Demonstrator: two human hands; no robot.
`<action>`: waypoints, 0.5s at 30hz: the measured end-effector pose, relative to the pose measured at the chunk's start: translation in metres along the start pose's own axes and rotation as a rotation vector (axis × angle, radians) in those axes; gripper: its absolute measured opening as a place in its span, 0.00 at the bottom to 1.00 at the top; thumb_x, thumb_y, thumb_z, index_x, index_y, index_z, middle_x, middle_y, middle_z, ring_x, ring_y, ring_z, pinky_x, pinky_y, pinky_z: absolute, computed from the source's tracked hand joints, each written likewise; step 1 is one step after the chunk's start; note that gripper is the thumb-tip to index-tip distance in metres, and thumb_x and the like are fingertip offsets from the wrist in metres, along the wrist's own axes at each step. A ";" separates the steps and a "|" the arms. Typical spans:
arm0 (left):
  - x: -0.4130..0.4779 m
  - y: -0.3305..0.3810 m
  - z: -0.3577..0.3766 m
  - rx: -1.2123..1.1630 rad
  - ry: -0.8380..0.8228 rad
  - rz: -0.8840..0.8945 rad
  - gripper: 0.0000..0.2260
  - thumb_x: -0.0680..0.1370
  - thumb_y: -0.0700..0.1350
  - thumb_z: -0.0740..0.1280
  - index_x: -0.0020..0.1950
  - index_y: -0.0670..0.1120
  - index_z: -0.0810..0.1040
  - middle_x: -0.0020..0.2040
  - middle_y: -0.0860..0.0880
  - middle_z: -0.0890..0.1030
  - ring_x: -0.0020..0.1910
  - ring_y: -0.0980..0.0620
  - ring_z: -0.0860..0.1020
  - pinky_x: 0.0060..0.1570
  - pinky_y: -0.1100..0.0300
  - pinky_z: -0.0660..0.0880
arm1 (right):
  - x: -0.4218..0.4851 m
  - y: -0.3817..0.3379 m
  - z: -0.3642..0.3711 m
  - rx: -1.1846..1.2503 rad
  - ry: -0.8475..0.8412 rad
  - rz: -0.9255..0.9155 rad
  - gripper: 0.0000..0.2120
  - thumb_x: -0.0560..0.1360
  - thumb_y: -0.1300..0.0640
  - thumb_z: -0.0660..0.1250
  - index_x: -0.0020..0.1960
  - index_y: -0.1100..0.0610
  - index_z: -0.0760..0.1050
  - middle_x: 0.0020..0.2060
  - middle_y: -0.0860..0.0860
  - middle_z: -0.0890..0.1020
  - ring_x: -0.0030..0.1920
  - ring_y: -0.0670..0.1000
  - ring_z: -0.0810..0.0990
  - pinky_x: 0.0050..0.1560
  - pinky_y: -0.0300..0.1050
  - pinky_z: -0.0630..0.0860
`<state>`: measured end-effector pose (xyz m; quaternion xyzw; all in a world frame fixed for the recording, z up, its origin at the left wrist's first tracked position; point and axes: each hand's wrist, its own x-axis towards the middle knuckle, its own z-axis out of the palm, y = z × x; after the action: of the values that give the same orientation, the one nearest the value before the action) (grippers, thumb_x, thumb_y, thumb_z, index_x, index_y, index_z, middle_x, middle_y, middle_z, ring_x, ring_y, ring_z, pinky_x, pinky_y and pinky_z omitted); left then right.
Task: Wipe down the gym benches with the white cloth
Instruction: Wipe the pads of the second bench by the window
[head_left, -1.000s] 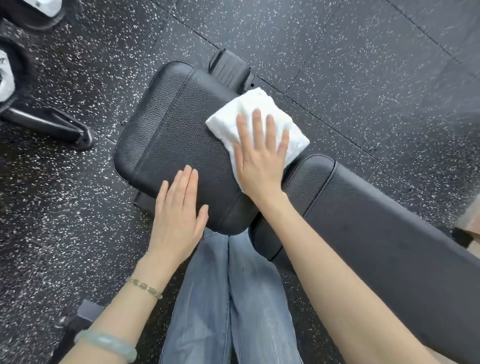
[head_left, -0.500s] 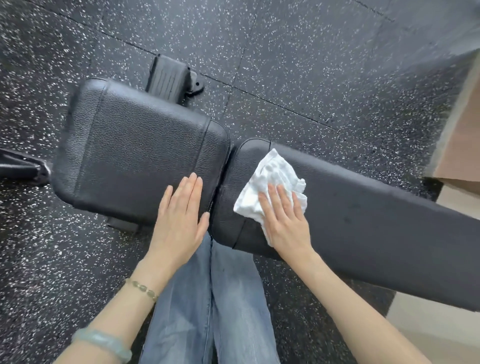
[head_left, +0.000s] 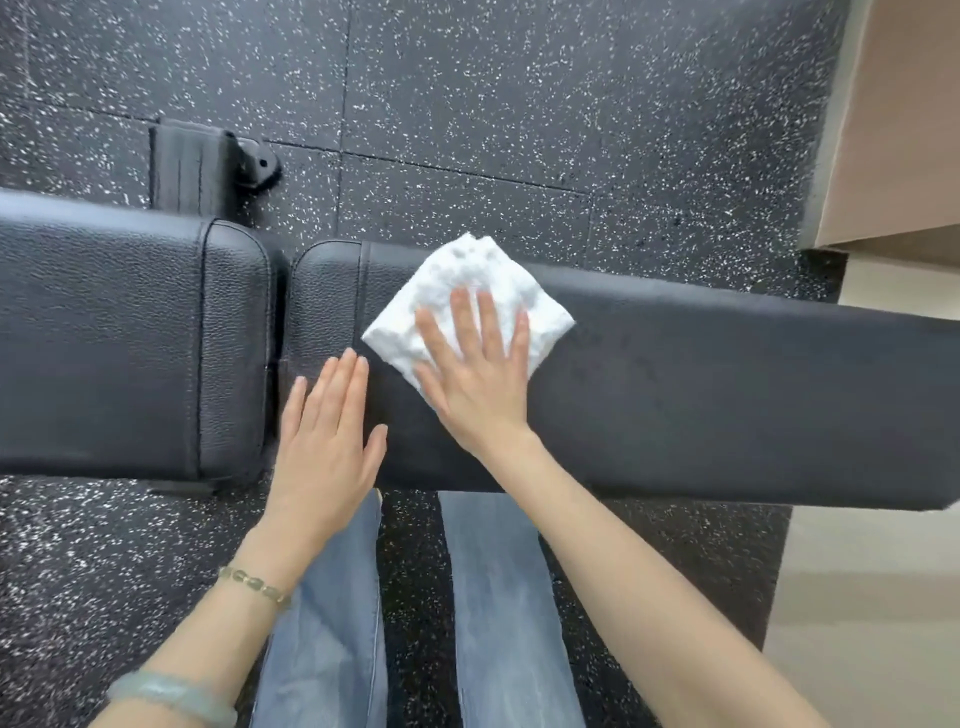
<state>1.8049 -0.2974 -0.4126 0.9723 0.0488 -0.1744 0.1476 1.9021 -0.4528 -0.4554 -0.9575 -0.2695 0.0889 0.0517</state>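
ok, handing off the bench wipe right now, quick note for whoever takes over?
Hands: the left hand is open, flat on the long pad near its seat end, holding nothing. The right hand is open, with straight fingers pressing the white cloth onto the long pad.
Done: a second ago the cloth was on the seat pad; it has since crossed the gap.
Left: the long pad to the right of the cloth. No other benches are in view.

Two pads (head_left: 104, 353) (head_left: 727, 405), one cloth (head_left: 467, 280), two hands (head_left: 327, 447) (head_left: 478, 384), two bracelets (head_left: 254, 586) (head_left: 171, 696) and two jeans legs (head_left: 327, 649) (head_left: 509, 623) are showing in view.
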 end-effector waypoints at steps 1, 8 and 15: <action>0.001 0.009 0.003 -0.006 0.004 -0.021 0.28 0.78 0.50 0.54 0.74 0.37 0.58 0.74 0.40 0.61 0.74 0.44 0.58 0.73 0.47 0.50 | 0.003 0.005 0.002 0.013 -0.005 -0.030 0.24 0.81 0.44 0.48 0.73 0.51 0.65 0.73 0.58 0.65 0.74 0.61 0.60 0.70 0.68 0.54; 0.004 0.072 0.020 0.022 -0.008 -0.019 0.28 0.78 0.50 0.54 0.75 0.38 0.58 0.75 0.41 0.60 0.74 0.44 0.57 0.73 0.46 0.51 | -0.042 0.135 -0.005 -0.030 0.018 0.086 0.24 0.82 0.50 0.47 0.76 0.57 0.57 0.74 0.59 0.63 0.74 0.60 0.60 0.72 0.62 0.54; 0.000 0.110 0.038 0.041 -0.011 -0.045 0.28 0.78 0.50 0.54 0.75 0.37 0.57 0.75 0.40 0.59 0.75 0.44 0.56 0.73 0.45 0.52 | -0.121 0.229 -0.018 0.056 -0.037 0.506 0.26 0.82 0.50 0.44 0.78 0.56 0.49 0.76 0.59 0.54 0.76 0.59 0.51 0.73 0.63 0.49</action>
<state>1.8084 -0.4139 -0.4164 0.9728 0.0665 -0.1840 0.1237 1.9208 -0.7116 -0.4539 -0.9909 -0.0196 0.1238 0.0492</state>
